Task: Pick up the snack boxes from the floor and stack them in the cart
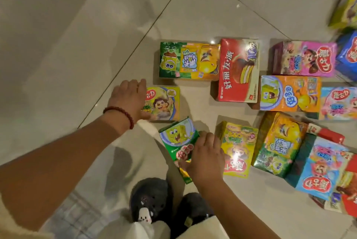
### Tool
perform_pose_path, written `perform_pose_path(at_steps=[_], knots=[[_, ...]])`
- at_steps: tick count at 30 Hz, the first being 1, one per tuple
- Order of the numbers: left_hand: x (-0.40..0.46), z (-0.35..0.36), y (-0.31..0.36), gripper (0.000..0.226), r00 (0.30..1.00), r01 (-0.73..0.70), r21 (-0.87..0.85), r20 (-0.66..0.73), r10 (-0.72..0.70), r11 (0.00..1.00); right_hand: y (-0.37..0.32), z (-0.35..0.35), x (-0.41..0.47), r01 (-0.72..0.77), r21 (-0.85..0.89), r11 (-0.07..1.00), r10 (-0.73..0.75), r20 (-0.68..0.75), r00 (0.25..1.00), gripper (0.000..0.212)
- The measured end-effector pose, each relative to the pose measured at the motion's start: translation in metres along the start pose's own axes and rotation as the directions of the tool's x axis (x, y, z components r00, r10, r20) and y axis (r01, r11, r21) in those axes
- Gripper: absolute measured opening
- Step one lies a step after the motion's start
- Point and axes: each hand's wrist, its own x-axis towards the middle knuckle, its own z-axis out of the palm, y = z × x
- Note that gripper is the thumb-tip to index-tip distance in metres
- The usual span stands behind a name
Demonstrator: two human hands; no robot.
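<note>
Both my arms reach down: my left hand (128,99) grips the yellow monkey box (164,103) by its left edge, my right hand (205,158) clasps the green sponge box (178,142) just below it, other boxes lying rightward on the floor (202,16).

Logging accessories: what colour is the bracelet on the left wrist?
Dark red beads; the bracelet shows best in the head view.

A red snack box (238,70) lies among yellow-green (164,103), green (178,142), pink (307,58) and orange (289,94) cartoon-printed boxes on pale glossy floor tiles (77,45); a dark red bead bracelet (123,113) circles the left wrist, near grey slippers (150,198).
</note>
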Motion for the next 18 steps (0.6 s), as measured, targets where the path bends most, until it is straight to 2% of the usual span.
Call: perform_pose_path(at_steps=[4,8,11,13,16,18], knots=[[0.000,0.007,-0.006,0.090,0.999,0.000,-0.082,-0.038,-0.003,0.997,-0.001,0.022,0.000,-0.026,0.096,0.995,0.034,-0.085,0.996,0.089],[-0.023,0.008,-0.004,0.084,0.997,0.077,-0.264,0.009,-0.077,0.962,-0.005,0.024,-0.012,-0.037,0.314,0.949,0.050,-0.035,0.998,0.073],[-0.048,0.012,0.001,0.079,0.991,0.135,-0.362,0.069,-0.118,0.923,0.001,0.019,-0.022,0.050,0.410,0.911,-0.035,-0.044,0.998,0.065],[-0.067,0.010,0.003,0.075,0.979,0.199,-0.415,0.129,-0.159,0.888,0.005,0.011,-0.032,0.107,0.407,0.907,-0.086,-0.070,0.994,0.073],[-0.101,-0.005,0.002,0.071,0.944,0.328,-0.558,0.226,-0.240,0.763,0.013,-0.012,-0.050,0.081,0.520,0.850,-0.047,-0.077,0.996,0.068],[-0.127,-0.021,-0.002,0.067,0.917,0.398,-0.684,0.283,-0.279,0.612,0.017,-0.033,-0.063,0.086,0.570,0.817,-0.039,-0.095,0.995,0.063]])
